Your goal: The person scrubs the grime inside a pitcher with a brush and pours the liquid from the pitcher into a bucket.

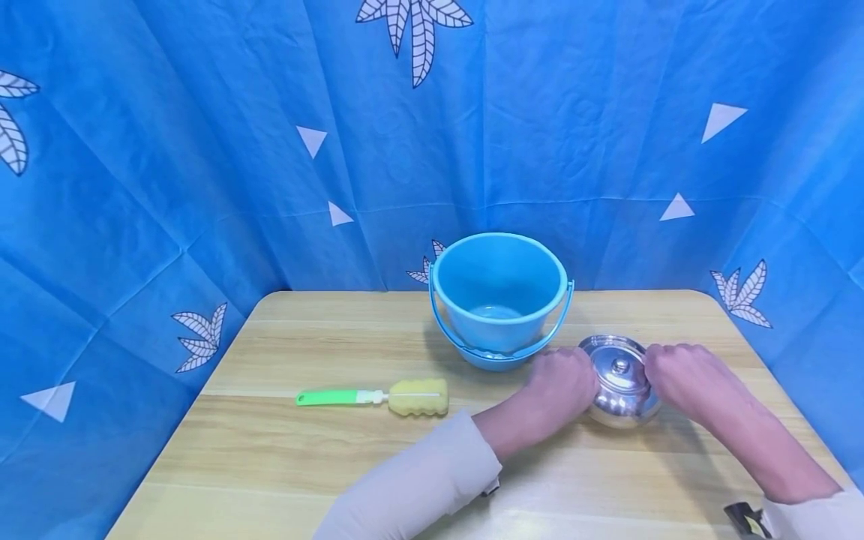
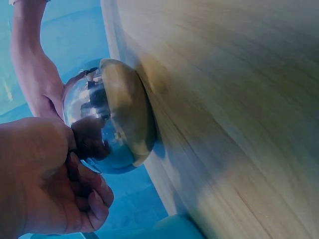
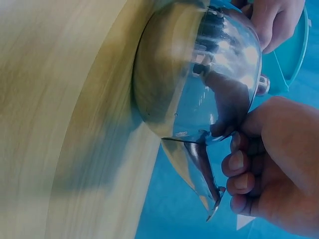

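A shiny metal teapot point(image 1: 622, 411) with a knobbed lid point(image 1: 624, 375) stands between the two hands at the table's right side. My left hand point(image 1: 565, 386) pinches its upper edge on the left, fingers curled, as the left wrist view of the teapot point(image 2: 112, 114) also shows. On the opposite side my right hand point(image 1: 688, 379) grips near the rim with bent fingers. The right wrist view shows the spout point(image 3: 194, 172) pointing out beside the right hand point(image 3: 284, 164). Whether the teapot's base touches the wood cannot be made out.
A light-blue bucket point(image 1: 499, 330) with its handle hanging in front stands at the back, left of the teapot. Farther left lies a sponge brush point(image 1: 418, 397) with a green handle. Blue patterned cloth point(image 1: 574, 112) surrounds the wooden table point(image 1: 270, 472).
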Demonstrator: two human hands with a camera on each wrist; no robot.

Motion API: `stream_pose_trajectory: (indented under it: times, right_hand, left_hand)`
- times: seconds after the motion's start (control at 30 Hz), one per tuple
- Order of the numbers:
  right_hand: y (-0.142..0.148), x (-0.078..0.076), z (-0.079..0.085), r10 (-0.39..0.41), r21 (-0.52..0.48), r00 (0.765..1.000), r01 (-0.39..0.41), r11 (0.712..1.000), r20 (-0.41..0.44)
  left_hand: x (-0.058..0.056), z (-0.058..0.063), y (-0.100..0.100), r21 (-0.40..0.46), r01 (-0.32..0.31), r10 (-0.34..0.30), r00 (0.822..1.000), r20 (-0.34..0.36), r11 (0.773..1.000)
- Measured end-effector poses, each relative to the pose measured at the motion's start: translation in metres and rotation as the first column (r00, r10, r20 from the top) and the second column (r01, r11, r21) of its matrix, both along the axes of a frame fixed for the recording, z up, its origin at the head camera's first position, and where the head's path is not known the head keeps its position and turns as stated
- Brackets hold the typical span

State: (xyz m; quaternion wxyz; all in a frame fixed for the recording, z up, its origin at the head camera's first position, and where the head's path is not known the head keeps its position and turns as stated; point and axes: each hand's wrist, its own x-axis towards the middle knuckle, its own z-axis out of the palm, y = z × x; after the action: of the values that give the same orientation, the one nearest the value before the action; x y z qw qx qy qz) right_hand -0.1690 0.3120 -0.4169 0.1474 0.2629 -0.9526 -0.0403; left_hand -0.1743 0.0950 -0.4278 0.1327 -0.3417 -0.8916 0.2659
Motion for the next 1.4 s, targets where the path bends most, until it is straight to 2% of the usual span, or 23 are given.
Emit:
stream_pose_trajectory:
  times: [0.13, 0.3, 0.43, 0.6, 0.9, 1.2, 1.4]
  right_hand:
    - [-0.002, 0.001, 0.000, 0.009, 0.006, 1.000, -0.009, 1.000, 0.003]
    - [-0.006, 0.002, -0.001, 0.027, 0.018, 0.999, -0.027, 0.999, -0.021]
    - [-0.009, 0.003, -0.001, 0.029, 0.033, 0.998, -0.027, 0.999, -0.049]
    - [-0.013, 0.006, 0.000, 0.022, 0.035, 0.999, -0.020, 0.999, -0.043]
    - [-0.019, 0.009, 0.000, 0.051, 0.027, 0.996, -0.049, 0.998, -0.071]
    - [-0.025, 0.012, 0.001, 0.042, 0.020, 0.998, -0.041, 0.999, -0.036]
    - [-0.029, 0.015, 0.002, 0.035, 0.016, 0.999, -0.035, 0.999, -0.022]
  left_hand:
    - [0.003, -0.001, -0.003, 0.025, -0.003, 0.003, 1.000, -0.009, 1.000]
    - [0.006, 0.000, -0.005, 0.064, -0.047, 0.046, 0.999, 0.021, 0.997]
    - [0.009, 0.002, -0.008, 0.070, -0.065, 0.064, 0.998, 0.029, 0.995]
    - [0.014, 0.004, -0.011, 0.077, -0.081, 0.078, 0.996, 0.038, 0.994]
    - [0.022, 0.009, -0.013, 0.088, -0.154, 0.146, 0.986, 0.083, 0.984]
    - [0.025, 0.008, -0.022, 0.084, -0.132, 0.125, 0.988, 0.086, 0.988]
    - [0.026, 0.007, -0.030, 0.079, -0.084, 0.079, 0.995, 0.062, 0.993]
